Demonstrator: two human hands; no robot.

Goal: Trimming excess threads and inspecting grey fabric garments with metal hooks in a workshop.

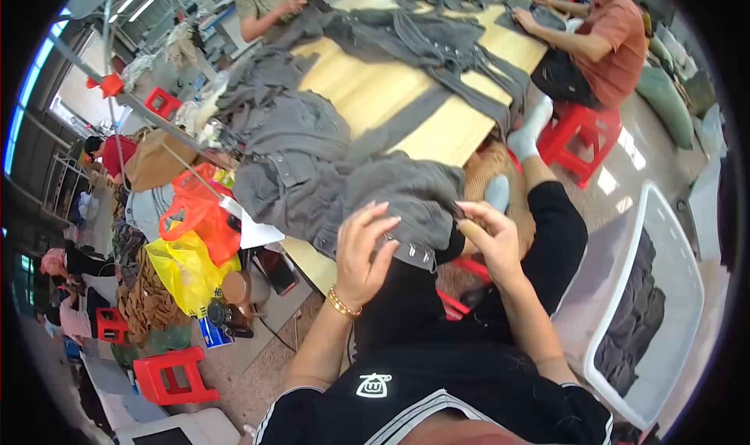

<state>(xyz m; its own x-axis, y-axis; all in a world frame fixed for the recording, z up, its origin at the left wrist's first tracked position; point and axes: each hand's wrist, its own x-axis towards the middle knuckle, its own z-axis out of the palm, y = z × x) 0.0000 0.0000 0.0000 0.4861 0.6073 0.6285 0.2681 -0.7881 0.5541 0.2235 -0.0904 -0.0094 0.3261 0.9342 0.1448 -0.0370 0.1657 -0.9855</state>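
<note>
A dark grey garment (406,187) lies over the near edge of the table and hangs toward my lap. Small shiny fasteners show along its lower edge. My left hand (363,253) is over the garment's near left part, its fingers apart and curved, with no clear grip on the cloth. At the garment's right edge, my right hand (492,242) has thumb and fingers pinched together. Something small and dark shows at those fingertips; its kind cannot be made out.
More grey garments cover the pale wooden table (351,74). Two people sit across it, one on a red stool (578,144). At right stands a white bin (680,312) holding dark cloth. A yellow bag (183,269), a phone (275,271) and a brown-lidded jar (237,287) sit at left.
</note>
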